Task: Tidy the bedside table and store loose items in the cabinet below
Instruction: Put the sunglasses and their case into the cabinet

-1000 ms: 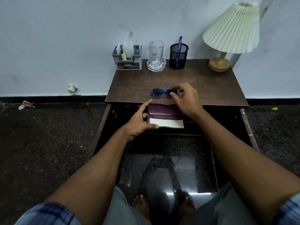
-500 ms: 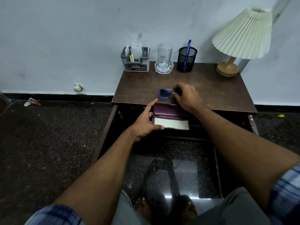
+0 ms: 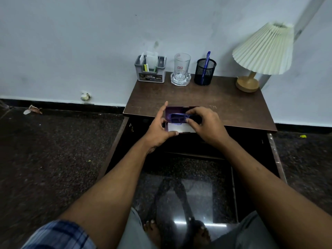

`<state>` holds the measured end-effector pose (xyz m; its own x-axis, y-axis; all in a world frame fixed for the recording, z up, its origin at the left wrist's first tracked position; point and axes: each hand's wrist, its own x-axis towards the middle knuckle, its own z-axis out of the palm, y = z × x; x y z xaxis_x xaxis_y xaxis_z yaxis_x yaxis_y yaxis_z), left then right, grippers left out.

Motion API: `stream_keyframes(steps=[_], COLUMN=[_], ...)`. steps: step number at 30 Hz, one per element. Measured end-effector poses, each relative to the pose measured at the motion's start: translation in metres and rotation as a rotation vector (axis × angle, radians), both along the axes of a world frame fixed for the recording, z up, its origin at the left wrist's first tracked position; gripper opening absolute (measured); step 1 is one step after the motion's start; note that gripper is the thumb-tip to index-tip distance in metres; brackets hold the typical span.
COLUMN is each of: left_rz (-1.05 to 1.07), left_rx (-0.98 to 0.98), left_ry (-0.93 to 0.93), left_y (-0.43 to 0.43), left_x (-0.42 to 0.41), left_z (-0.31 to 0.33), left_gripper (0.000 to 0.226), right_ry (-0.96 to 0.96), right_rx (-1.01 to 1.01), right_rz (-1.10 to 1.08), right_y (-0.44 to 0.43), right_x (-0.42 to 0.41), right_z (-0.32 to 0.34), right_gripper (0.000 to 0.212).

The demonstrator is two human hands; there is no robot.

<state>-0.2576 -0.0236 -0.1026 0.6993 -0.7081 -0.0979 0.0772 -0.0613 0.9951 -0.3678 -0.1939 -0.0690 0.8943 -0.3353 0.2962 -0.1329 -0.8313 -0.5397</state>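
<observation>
Glasses over the open case, frame centre.
My left hand (image 3: 158, 130) grips the purple case (image 3: 173, 110); my right hand (image 3: 206, 124) pinches the blue glasses (image 3: 177, 118).

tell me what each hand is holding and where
Left hand grips the open purple case at its left end; right hand holds the blue glasses by their right side.

A person's two bare arms reach up from the bottom of the frame to the middle. The left hand (image 3: 158, 130) grips the left end of an open purple glasses case (image 3: 175, 110) with a white lining. The right hand (image 3: 206, 125) pinches blue glasses (image 3: 177, 118) just over the case. Behind them is a brown bedside table (image 3: 224, 103). Along its far edge stand a grey organiser (image 3: 150, 71), a clear glass (image 3: 181, 70), a black mesh pen cup (image 3: 204, 71) and, at upper right, a pleated lamp (image 3: 264, 51).
</observation>
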Motion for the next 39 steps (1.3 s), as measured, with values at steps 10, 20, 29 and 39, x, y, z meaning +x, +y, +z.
stream_keyframes(steps=[10, 20, 29, 39], left_rz=[-0.002, 0.011, -0.014, -0.009], left_rx=[-0.004, -0.011, -0.037, -0.009], left_ry=[0.029, 0.07, 0.096, 0.005], left_y=[-0.006, -0.007, -0.009, -0.013], left_x=[0.001, 0.003, -0.001, 0.0], left_z=[-0.003, -0.003, -0.004, -0.013], left_gripper=[0.115, 0.111, 0.092, 0.049], right_ry=[0.033, -0.274, -0.137, -0.103], right_rx=[-0.183, 0.05, 1.07, 1.034], right_rz=[-0.054, -0.264, -0.352, -0.271], right_y=[-0.001, -0.009, -0.02, -0.018], right_x=[-0.004, -0.01, -0.013, -0.012], right_z=[-0.031, -0.017, -0.029, -0.042], right_gripper=[0.023, 0.021, 0.038, 0.01])
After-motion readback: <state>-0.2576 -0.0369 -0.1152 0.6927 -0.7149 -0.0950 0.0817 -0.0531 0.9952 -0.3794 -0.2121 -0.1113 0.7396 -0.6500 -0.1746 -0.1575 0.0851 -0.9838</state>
